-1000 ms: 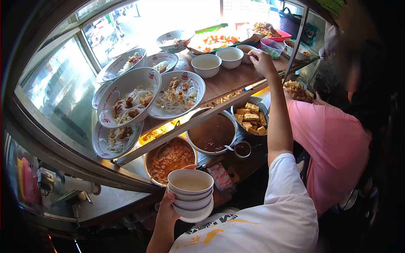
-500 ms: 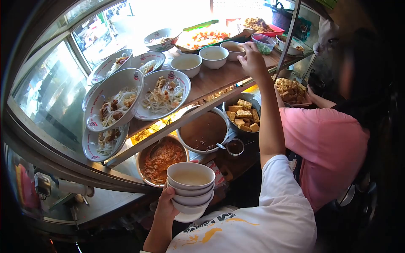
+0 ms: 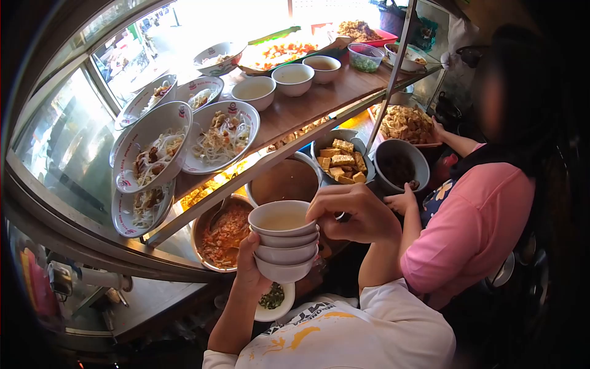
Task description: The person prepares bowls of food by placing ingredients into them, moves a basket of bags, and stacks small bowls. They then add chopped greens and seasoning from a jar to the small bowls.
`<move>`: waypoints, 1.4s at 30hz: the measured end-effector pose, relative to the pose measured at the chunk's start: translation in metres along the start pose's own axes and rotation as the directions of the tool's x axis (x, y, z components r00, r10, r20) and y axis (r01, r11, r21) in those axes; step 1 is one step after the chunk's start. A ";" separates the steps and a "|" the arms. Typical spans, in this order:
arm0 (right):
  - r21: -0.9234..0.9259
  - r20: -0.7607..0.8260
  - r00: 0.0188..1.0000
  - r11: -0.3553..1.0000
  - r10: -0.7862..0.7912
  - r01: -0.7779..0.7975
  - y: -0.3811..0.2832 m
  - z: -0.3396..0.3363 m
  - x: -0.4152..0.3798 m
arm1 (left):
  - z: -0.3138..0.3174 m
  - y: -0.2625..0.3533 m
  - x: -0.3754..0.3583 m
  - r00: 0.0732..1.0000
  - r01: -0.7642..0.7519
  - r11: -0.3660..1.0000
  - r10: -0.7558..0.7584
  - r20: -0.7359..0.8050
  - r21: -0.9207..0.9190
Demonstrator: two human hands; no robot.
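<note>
My left hand [image 3: 251,265] supports a stack of small white bowls [image 3: 286,255] from the left side, thumb up along the wall. Pale broth [image 3: 281,222] shows inside the top bowl [image 3: 283,230]. At that bowl's right rim my right hand [image 3: 359,212] pinches with thumb and forefinger, the other fingers curled. Below the stack a white dish [image 3: 268,313] with chopped greens [image 3: 272,297] shows partly. Just behind the bowls are a pan of red sauce [image 3: 227,237] and a pot of brown sauce [image 3: 286,181], both partly covered.
On the wooden shelf [image 3: 301,114] stand three small broth bowls [image 3: 294,80] and several noodle bowls [image 3: 224,138], some tilted and overlapping. A tub of fried tofu [image 3: 341,163] sits below. At right, a person in a pink top [image 3: 470,227] handles a dark grey bowl [image 3: 402,163].
My right hand has come down from the shelf bowls to the top bowl's rim. The stack has shifted slightly, exposing the greens below. The person at right has a dark grey bowl in front.
</note>
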State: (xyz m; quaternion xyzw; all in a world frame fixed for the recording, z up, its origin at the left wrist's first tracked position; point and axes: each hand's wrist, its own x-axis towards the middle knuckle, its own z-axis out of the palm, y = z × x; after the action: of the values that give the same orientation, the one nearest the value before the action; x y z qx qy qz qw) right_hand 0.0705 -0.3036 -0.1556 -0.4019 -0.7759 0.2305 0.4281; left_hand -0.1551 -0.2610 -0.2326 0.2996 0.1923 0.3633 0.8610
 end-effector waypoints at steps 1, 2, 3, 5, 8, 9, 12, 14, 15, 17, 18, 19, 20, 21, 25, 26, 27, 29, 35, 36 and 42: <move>-0.039 -0.053 0.999 0.999 -0.006 0.003 -0.002 0.000 0.000 | 0.004 0.000 0.003 0.999 0.016 1.000 -0.015 0.043 -0.013; -0.065 -0.083 0.997 0.998 -0.009 0.003 -0.001 -0.002 0.000 | 0.007 0.000 0.005 0.996 0.032 0.999 -0.030 0.082 -0.025; -0.040 -0.161 0.987 0.999 -0.004 -0.002 0.000 -0.006 -0.001 | 0.010 0.001 0.007 0.992 0.046 0.998 -0.042 0.120 -0.034; 0.011 -0.312 0.950 1.000 0.007 -0.003 0.004 -0.017 -0.002 | 0.018 0.006 0.013 0.967 0.041 0.999 -0.045 0.251 0.020; -0.055 -0.658 0.753 0.996 0.015 -0.069 0.022 -0.051 0.010 | 0.018 0.003 0.012 0.956 0.034 0.999 -0.041 0.292 0.027; -0.172 -0.726 0.687 0.976 -0.033 -0.134 0.041 -0.070 0.018 | 0.014 0.002 0.009 0.960 0.037 0.999 -0.042 0.277 0.022; -0.308 -0.779 0.625 0.903 -0.060 -0.298 0.113 -0.133 0.047 | 0.000 -0.005 -0.002 0.971 0.032 0.999 -0.041 0.235 0.041; -0.414 -0.782 0.616 0.819 -0.098 -0.396 0.165 -0.164 0.065 | -0.009 -0.009 -0.011 0.974 0.039 0.999 -0.046 0.222 0.035; -0.476 -0.776 0.617 0.763 -0.131 -0.437 0.184 -0.172 0.074 | -0.011 -0.011 -0.014 0.976 0.041 0.999 -0.047 0.214 0.030; -0.587 -0.733 0.650 0.670 -0.201 -0.455 0.211 -0.185 0.088 | -0.012 -0.010 -0.018 0.972 0.066 0.998 -0.065 0.224 0.003; -0.637 -0.696 0.679 0.637 -0.233 -0.434 0.223 -0.189 0.093 | -0.013 -0.010 -0.020 0.969 0.087 0.996 -0.076 0.234 -0.034; -0.684 -0.656 0.708 0.603 -0.263 -0.411 0.229 -0.190 0.099 | -0.014 -0.010 -0.023 0.966 0.107 0.992 -0.087 0.242 -0.071; -0.681 -0.641 0.736 0.605 -0.218 -0.414 0.234 -0.192 0.105 | -0.025 -0.016 -0.023 0.969 0.142 0.986 -0.120 0.216 -0.085; -0.692 -0.625 0.749 0.600 -0.220 -0.401 0.237 -0.191 0.110 | -0.029 -0.017 -0.023 0.972 0.139 0.988 -0.123 0.200 -0.069; -0.740 -0.566 0.787 0.571 -0.243 -0.356 0.248 -0.192 0.121 | -0.029 -0.019 -0.030 0.988 0.119 0.993 -0.116 0.102 -0.022; -0.747 -0.559 0.791 0.565 -0.248 -0.351 0.250 -0.193 0.122 | -0.028 -0.019 -0.030 0.992 0.108 0.994 -0.107 0.073 -0.012; -0.753 -0.553 0.794 0.558 -0.251 -0.348 0.251 -0.195 0.122 | -0.028 -0.019 -0.030 0.991 0.106 0.994 -0.105 0.081 -0.011; -0.765 -0.537 0.804 0.549 -0.256 -0.336 0.252 -0.198 0.123 | -0.026 -0.017 -0.028 0.990 0.106 0.994 -0.105 0.096 -0.007; -0.617 -0.663 0.727 0.680 -0.177 -0.396 0.204 -0.176 0.115 | -0.023 -0.014 -0.023 0.991 0.101 0.995 -0.099 0.086 -0.013; -0.613 -0.665 0.727 0.682 -0.171 -0.400 0.196 -0.169 0.115 | -0.023 -0.013 -0.022 0.990 0.102 0.995 -0.100 0.100 -0.014; -0.472 -0.439 0.893 0.871 -0.098 -0.137 0.141 -0.104 0.132 | -0.021 -0.009 -0.025 0.986 0.088 0.996 -0.084 0.142 -0.025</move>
State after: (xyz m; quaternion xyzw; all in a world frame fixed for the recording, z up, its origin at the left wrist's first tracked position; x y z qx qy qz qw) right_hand 0.1782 -0.1135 -0.1361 -0.5476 -0.6841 -0.0689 0.4769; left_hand -0.1783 -0.2766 -0.2519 0.3023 0.1381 0.3068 0.8918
